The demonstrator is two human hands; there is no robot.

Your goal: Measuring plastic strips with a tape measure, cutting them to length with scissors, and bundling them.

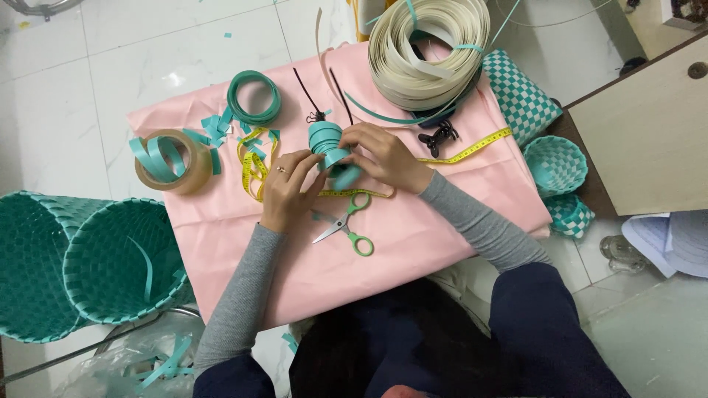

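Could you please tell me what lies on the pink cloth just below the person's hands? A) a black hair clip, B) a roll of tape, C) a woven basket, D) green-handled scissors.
D: the scissors lie open on the pink cloth just below the left hand and right hand, which hold a small teal strip piece.

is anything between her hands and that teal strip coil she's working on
Nothing visible. The left hand and right hand both grip the small teal plastic strip coil directly, above the pink cloth; the green-handled scissors lie below, apart.
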